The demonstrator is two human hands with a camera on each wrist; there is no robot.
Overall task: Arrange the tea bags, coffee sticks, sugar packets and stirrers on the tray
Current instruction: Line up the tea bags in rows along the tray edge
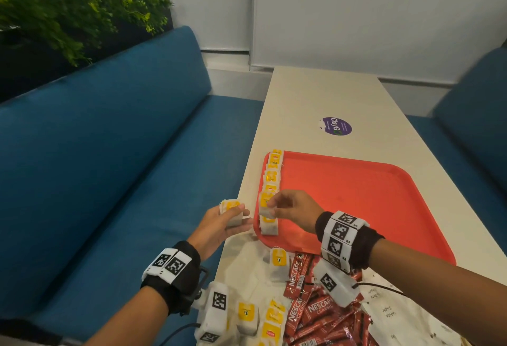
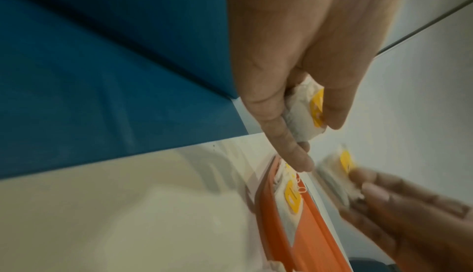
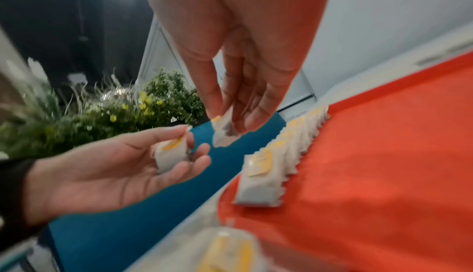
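Observation:
A red tray (image 1: 356,194) lies on the white table. A row of white tea bags with yellow tags (image 1: 270,181) runs along its left rim; the row also shows in the right wrist view (image 3: 289,147). My left hand (image 1: 219,225) hovers just left of the tray, off the table's edge, gripping a small stack of tea bags (image 1: 233,212) (image 2: 304,112) (image 3: 170,153). My right hand (image 1: 290,208) pinches one tea bag (image 1: 265,209) (image 3: 222,132) above the near end of the row.
Loose tea bags (image 1: 278,260), red Nescafe coffee sticks (image 1: 315,310) and white sugar packets (image 1: 389,310) lie on the table near me. A purple sticker (image 1: 336,125) marks the table beyond the tray. Blue bench seats (image 1: 109,167) flank the table; a plant (image 1: 68,8) stands at back left.

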